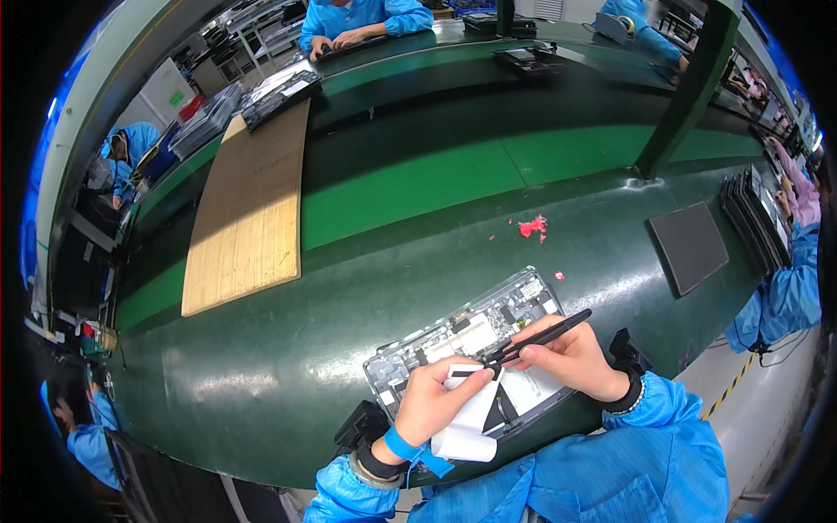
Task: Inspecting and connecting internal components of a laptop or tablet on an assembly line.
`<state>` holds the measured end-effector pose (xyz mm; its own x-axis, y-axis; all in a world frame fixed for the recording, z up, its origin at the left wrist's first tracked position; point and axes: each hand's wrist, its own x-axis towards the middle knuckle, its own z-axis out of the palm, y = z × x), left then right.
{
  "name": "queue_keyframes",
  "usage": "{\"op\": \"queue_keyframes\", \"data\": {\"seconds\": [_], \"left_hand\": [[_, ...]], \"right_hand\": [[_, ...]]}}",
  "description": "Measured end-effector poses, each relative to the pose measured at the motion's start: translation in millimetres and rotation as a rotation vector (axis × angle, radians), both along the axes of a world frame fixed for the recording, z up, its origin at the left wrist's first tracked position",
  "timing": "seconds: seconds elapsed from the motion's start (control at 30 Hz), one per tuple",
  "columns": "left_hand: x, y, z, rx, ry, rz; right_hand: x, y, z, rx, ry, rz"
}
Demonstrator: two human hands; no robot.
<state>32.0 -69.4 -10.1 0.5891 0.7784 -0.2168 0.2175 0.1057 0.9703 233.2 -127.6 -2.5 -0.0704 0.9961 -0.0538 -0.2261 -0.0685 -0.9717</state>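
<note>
An opened laptop base (432, 340) with its circuit board showing lies tilted on the green bench in front of me. Over its near side, my left hand (432, 399) pinches a white backing sheet (475, 417) that carries black pieces and curls at its lower end. My right hand (568, 357) grips black tweezers (558, 329), their tips down at the sheet's upper edge, close to my left thumb. Part of the base is hidden under my hands and the sheet. A blue strap (403, 444) circles my left wrist.
Red scraps (533, 228) lie beyond the base. A wooden board (248, 209) reaches away at left, with a laptop part on its far end. To the right are a dark flat panel (689, 247), stacked dark laptop parts (755, 220) and a green post (689, 96). Co-workers sit around the bench.
</note>
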Motion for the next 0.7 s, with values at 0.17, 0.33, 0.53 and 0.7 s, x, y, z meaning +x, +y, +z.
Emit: {"op": "queue_keyframes", "data": {"seconds": [0.17, 0.33, 0.53, 0.7], "left_hand": [[0.5, -0.8, -0.3, -0.019, 0.022, 0.002], [4.7, -2.6, -3.0, 0.233, 0.073, 0.032], [8.9, 3.3, 10.5, 0.111, 0.173, -0.06], [20.1, 32.0, 8.3, 0.366, 0.033, -0.349]], "right_hand": [[-3.8, 1.3, -3.2, 0.049, 0.028, -0.02], [-0.2, -0.7, -9.6, 0.195, -0.184, -0.025], [28.6, 11.1, 14.4, 0.231, -0.094, -0.122], [75.1, 60.4, 2.0, 0.078, -0.333, 0.107]]}}
